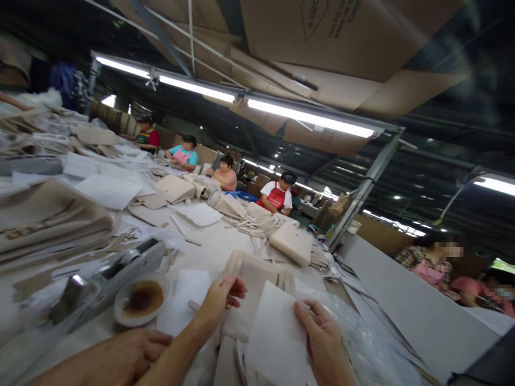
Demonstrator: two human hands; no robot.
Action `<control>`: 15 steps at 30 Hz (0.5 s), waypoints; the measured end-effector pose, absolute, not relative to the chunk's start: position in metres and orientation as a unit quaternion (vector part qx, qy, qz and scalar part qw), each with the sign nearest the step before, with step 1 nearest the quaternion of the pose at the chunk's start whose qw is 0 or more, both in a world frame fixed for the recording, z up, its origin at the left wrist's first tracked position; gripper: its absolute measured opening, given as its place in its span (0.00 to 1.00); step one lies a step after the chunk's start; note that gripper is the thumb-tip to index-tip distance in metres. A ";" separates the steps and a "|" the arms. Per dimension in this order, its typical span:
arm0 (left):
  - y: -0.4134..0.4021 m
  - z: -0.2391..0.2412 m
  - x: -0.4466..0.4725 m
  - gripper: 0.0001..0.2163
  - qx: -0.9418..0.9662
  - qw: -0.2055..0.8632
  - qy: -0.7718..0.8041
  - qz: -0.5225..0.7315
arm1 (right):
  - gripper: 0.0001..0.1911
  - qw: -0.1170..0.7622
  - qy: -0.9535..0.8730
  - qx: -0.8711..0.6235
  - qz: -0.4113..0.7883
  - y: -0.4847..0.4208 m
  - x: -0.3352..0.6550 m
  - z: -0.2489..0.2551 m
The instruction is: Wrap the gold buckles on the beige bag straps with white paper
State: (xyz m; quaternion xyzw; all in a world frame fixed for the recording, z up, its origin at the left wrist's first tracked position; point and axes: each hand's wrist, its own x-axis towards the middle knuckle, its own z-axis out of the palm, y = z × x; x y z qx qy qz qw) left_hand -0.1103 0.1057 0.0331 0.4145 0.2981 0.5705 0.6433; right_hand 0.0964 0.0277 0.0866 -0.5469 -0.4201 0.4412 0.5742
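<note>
On the table [225, 241], left hand [221, 297] pinches beige fabric pouch [253, 279] — right hand [322, 343] clamps white sheet [277, 321].

Looks like a bag-making factory floor. Long shared table [217, 244] strewn to its far edge with beige bags [292, 242], cut panels [151, 202] and white paper sheets [277, 327]. Along the far edge, seated workers [277, 195] in aprons, one after another. Overhead, fluorescent tubes [309, 120] on steel framing [364, 190] and flattened cardboard sheets [354, 32]; more strip lights beyond.
</note>
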 end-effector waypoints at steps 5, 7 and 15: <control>0.076 0.040 -0.093 0.19 0.443 0.737 0.243 0.449 | 0.20 0.583 -0.418 -0.555 0.421 0.041 0.079 0.063; 0.064 0.044 -0.085 0.16 0.418 0.751 0.262 0.439 | 0.20 0.571 -0.428 -0.561 0.420 0.045 0.077 0.059; 0.034 0.043 -0.049 0.16 0.311 0.763 0.315 0.471 | 0.17 0.509 -0.645 -0.566 -0.070 0.002 0.132 0.037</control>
